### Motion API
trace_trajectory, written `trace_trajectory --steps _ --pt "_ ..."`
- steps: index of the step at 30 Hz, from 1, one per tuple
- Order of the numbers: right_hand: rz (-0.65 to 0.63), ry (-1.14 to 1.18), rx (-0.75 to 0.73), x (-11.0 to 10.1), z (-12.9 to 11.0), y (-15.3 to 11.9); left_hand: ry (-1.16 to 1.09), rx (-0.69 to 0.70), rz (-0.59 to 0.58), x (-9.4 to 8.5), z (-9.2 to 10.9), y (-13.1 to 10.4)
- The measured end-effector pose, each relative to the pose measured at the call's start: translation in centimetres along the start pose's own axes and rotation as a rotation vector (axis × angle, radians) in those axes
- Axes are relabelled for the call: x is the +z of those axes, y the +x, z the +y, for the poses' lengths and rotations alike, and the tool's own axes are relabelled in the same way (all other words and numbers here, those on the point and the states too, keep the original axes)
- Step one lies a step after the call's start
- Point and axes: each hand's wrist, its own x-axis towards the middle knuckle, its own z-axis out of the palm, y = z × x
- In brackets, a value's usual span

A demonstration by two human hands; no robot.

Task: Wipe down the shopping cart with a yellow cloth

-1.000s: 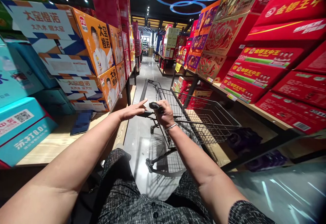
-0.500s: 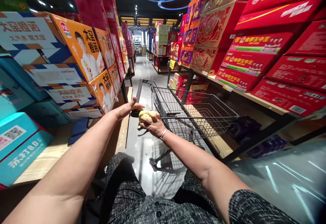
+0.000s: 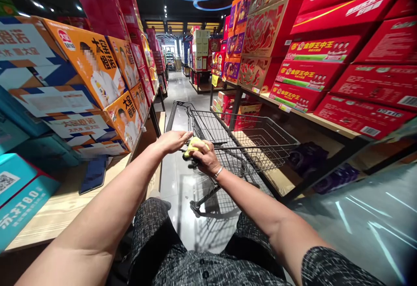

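Observation:
My right hand [image 3: 207,158], with a bracelet at the wrist, is closed on a bunched yellow cloth [image 3: 193,146] at the near end of the shopping cart's handle. My left hand [image 3: 174,141] lies just left of the cloth, palm down, its fingers stretched out and the tips at the cloth's upper edge. Whether those fingertips press the cloth or the cart is hard to see. The black wire shopping cart [image 3: 260,147] stands sideways before me, its dark handle [image 3: 171,114] on the left. Part of the handle's near end is hidden behind my hands.
Orange drink cartons [image 3: 83,64] and a turquoise box [image 3: 26,199] stand on the left wooden shelf [image 3: 45,229], where a dark blue flat item [image 3: 93,175] also lies. Red cartons [image 3: 302,75] fill the right shelf. A tiled aisle [image 3: 180,84] runs ahead between the displays.
Both hands and the yellow cloth have shifted a little to the right along the cart's near end. My left hand has turned flatter, its raised thumb now lowered. The view has shifted slightly.

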Motion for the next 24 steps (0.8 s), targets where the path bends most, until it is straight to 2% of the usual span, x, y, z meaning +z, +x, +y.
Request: trace_trajectory --steps 3,7,10,13,15,18,21,24 --pt "0.002 0.176 0.092 0.2 0.3 2.1 -0.098 0.044 0.051 1.8 0.6 0.3" --pt "-0.150 0.229 0.113 -0.7 2.6 1.5 0.015 0.004 0.033 2.9 0.3 0.1" --pt "-0.251 0.148 0.127 -2.7 5.0 0.0 0.017 0.005 0.013 2.9 -0.4 0.2" --pt "-0.290 0.076 0.202 -5.6 7.9 -1.7 0.071 0.088 0.006 3.0 -1.2 0.6" --pt "-0.304 -0.016 0.285 -7.6 9.7 -3.2 0.118 0.142 0.019 3.3 -1.5 0.7" --pt "-0.286 -0.205 0.460 -9.3 11.0 -5.3 0.171 0.126 0.013 3.6 -1.2 0.8" --pt "-0.161 -0.324 0.603 -8.1 9.6 -6.4 0.204 0.088 -0.029 3.4 -0.4 0.8" --pt "-0.049 -0.252 0.537 -4.7 6.2 -5.6 0.205 0.055 -0.064 3.0 0.0 0.9"
